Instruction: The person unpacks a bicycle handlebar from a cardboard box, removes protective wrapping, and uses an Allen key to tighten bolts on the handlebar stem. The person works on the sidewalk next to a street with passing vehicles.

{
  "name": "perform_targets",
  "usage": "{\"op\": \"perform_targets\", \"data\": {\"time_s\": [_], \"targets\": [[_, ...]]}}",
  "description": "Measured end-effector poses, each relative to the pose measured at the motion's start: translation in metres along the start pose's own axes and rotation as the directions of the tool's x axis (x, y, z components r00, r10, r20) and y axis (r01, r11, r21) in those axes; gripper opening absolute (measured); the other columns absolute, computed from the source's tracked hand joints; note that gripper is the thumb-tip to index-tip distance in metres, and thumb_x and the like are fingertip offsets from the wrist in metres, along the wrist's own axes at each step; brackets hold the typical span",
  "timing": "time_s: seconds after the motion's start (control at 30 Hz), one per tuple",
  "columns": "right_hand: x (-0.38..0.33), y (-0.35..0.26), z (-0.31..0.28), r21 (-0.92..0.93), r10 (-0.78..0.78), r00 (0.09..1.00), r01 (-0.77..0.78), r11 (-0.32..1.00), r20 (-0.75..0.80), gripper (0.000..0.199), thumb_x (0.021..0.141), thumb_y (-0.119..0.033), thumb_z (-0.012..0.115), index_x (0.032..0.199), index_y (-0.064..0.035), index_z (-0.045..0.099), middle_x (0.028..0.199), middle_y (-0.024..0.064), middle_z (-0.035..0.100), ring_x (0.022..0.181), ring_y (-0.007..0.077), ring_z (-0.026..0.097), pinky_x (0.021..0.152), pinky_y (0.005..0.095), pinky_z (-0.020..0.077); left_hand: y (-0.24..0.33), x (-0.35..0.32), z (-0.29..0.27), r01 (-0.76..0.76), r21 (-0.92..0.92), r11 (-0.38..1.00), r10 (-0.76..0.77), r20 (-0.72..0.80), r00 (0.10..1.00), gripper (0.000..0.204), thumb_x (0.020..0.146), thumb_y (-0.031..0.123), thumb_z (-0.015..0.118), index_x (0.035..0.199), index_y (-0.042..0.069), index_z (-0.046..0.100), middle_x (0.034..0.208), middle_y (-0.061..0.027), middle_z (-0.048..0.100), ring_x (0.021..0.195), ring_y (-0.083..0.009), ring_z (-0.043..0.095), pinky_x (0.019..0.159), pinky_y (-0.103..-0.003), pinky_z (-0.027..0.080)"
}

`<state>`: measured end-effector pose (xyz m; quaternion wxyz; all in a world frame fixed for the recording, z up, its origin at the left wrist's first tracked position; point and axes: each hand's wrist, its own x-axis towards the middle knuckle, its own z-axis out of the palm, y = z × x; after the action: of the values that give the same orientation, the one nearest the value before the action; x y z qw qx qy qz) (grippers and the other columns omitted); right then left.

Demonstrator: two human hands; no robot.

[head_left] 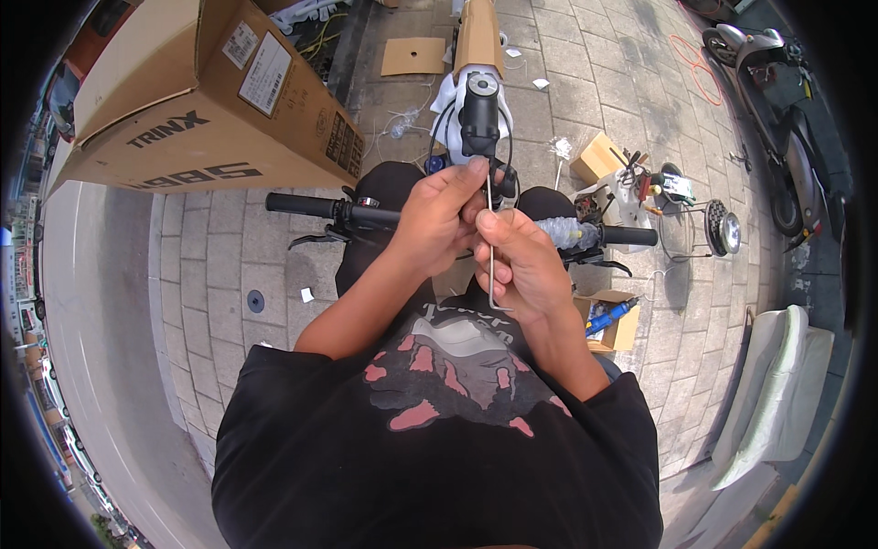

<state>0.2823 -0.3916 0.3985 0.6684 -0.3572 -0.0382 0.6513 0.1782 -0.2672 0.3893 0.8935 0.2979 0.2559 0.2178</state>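
Note:
A long hex key (491,265) stands upright in the picture, its short bent end low by my chest. My right hand (526,261) is closed around its shaft, thumb on top. My left hand (441,220) is closed at the key's upper end, just below the black bicycle stem (480,119); its fingertips are partly hidden, so what it pinches is unclear. Behind both hands runs a black handlebar (370,218), with a left grip (300,205) and a right grip (629,237). Clear plastic wrap (567,232) covers part of its right side.
A large cardboard box (219,110) stands at the far left. Brown cardboard (480,37) covers the bicycle frame ahead. On the right are an open small box (622,329) with a blue tool (611,316), a pile of tools (631,188), a round lamp (730,232) and a parked scooter (777,128).

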Motion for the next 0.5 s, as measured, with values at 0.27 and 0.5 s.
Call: {"op": "perform_targets", "data": {"time_s": [0.27, 0.5], "targets": [[-0.021, 0.008, -0.01, -0.176, -0.005, 1.0, 0.007, 0.984, 0.008, 0.025, 0.102, -0.016, 0.075, 0.116, -0.0053, 0.057, 0.074, 0.004, 0.065, 0.049, 0.0071, 0.053, 0.04, 0.0226, 0.0403, -0.024, -0.004, -0.006, -0.021, 0.103, 0.994, 0.032, -0.105, 0.994, 0.034, 0.107, 0.036, 0.071, 0.107, 0.002, 0.071, 0.062, 0.007, 0.047, 0.049, -0.0039, 0.038, 0.044, -0.025, 0.027], [-0.065, 0.004, -0.02, -0.772, -0.361, 0.929, 0.286, 0.567, 0.079, 0.027, 0.112, -0.016, 0.059, 0.131, 0.0028, 0.063, 0.101, 0.007, 0.07, 0.083, 0.0096, 0.065, 0.074, 0.0247, 0.0528, -0.032, -0.017, -0.011, -0.016, 0.143, 0.99, 0.03, -0.095, 0.995, 0.035, 0.108, 0.04, 0.069, 0.104, 0.005, 0.07, 0.063, 0.0074, 0.045, 0.049, -0.0035, 0.037, 0.044, -0.024, 0.026]]}}
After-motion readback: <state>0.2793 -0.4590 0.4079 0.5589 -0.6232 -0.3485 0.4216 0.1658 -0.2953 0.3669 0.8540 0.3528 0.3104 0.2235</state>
